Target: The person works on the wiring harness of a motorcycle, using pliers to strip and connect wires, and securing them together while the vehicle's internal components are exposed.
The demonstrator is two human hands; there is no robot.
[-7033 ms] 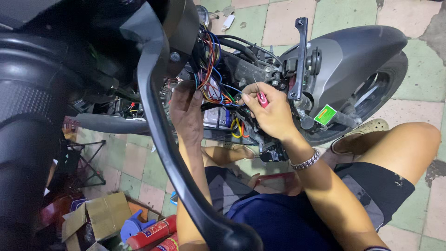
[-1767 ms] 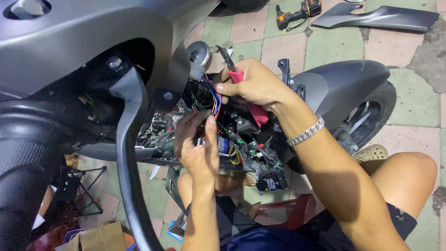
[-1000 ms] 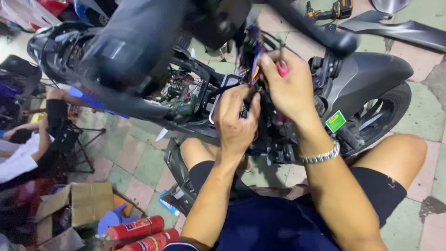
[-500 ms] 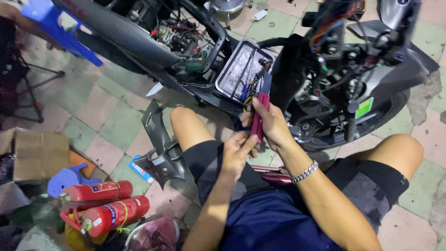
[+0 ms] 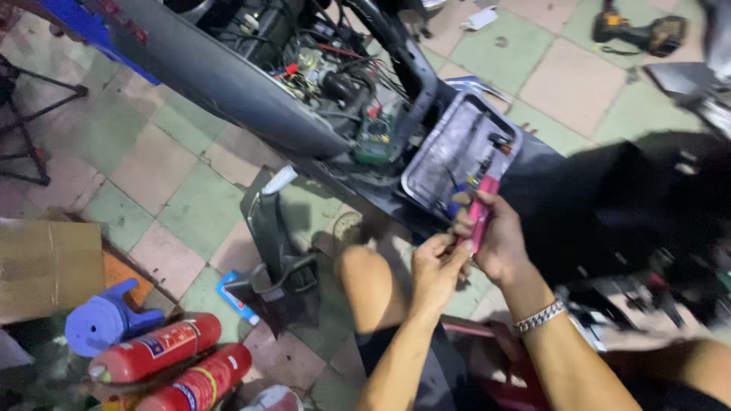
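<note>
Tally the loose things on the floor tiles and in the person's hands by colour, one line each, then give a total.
Red: 2, both fire extinguishers.
Pink: 1, the pink-handled tool, held in the right hand with the left hand touching it.
Blue: 1, the plastic stool.
Brown: 1, the cardboard box.
Yellow and black: 1, the cordless drill.
Total: 6.

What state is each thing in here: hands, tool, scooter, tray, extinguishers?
Right hand: closed around the pink-handled tool.
Left hand: fingertips at the tool's lower end.
Pink-handled tool: upright, held.
Scooter: panels off, wiring exposed.
Grey tray: open, small tools inside.
Red extinguishers: lying on the floor.
Cordless drill: lying on tiles.
</note>
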